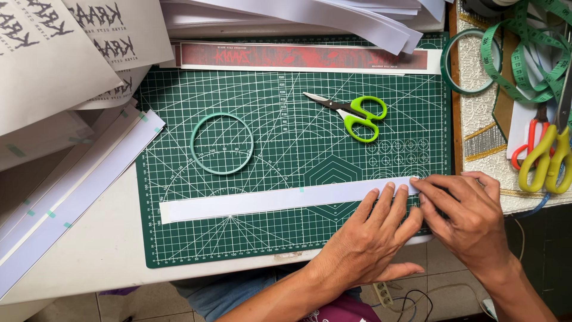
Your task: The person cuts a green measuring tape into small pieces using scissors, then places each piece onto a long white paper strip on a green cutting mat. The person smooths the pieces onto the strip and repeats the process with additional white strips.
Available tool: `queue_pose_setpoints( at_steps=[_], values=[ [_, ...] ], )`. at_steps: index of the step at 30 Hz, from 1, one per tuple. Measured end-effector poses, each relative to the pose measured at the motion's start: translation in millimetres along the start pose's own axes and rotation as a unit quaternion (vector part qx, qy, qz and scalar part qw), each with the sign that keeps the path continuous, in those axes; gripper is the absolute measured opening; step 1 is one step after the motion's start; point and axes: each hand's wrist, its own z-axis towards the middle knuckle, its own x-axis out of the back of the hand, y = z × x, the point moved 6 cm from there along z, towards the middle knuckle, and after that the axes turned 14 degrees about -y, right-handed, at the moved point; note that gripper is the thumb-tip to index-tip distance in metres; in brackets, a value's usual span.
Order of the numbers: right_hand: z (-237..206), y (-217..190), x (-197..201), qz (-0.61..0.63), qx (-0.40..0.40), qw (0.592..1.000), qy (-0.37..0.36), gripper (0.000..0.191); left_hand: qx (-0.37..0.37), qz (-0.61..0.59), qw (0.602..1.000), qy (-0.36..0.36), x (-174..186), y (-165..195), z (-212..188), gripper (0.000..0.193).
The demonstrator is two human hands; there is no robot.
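Note:
A long white paper strip (262, 201) lies across the green cutting mat (280, 137), running left to right near its front edge. My left hand (369, 235) rests flat with its fingers pressing down on the strip's right part. My right hand (462, 214) is beside it, fingertips pinching or pressing at the strip's right end by the mat's edge. What lies under those fingertips is hidden.
Green-handled scissors (354, 113) and a thin green tape ring (221, 144) lie on the mat. A red printed strip (304, 57) sits at its far edge. Printed sheets and white strips (65, 191) pile at left. A tape ring (471, 59), measuring tape (527, 59) and more scissors (545, 158) lie right.

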Motion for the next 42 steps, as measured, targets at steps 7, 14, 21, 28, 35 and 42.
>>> queue_pose_setpoints(
  at_steps=[7, 14, 21, 28, 35, 42],
  values=[
    [7, -1, 2, 0.016, -0.016, 1.000, -0.006, 0.024, -0.002, -0.033, 0.999, 0.014, 0, -3, -1, 0.080],
    [11, 0, 3, 0.030, -0.025, 0.999, -0.004, 0.023, -0.003, -0.033, 0.999, 0.014, 1, -4, 0, 0.076],
    [12, 5, 3, 0.040, -0.038, 0.998, 0.000, 0.019, 0.000, -0.030, 0.999, 0.014, 2, -4, 0, 0.076],
    [15, 5, 4, 0.050, -0.041, 0.998, 0.004, 0.016, -0.001, -0.038, 0.999, 0.010, 2, -5, 1, 0.076],
    [16, 5, 4, 0.050, -0.056, 0.997, -0.001, 0.015, -0.003, -0.023, 1.000, 0.006, 1, -5, 2, 0.076],
    [17, 4, 4, 0.055, -0.053, 0.997, 0.000, 0.016, -0.002, -0.035, 0.999, 0.002, 1, -5, 3, 0.076]
  ],
)
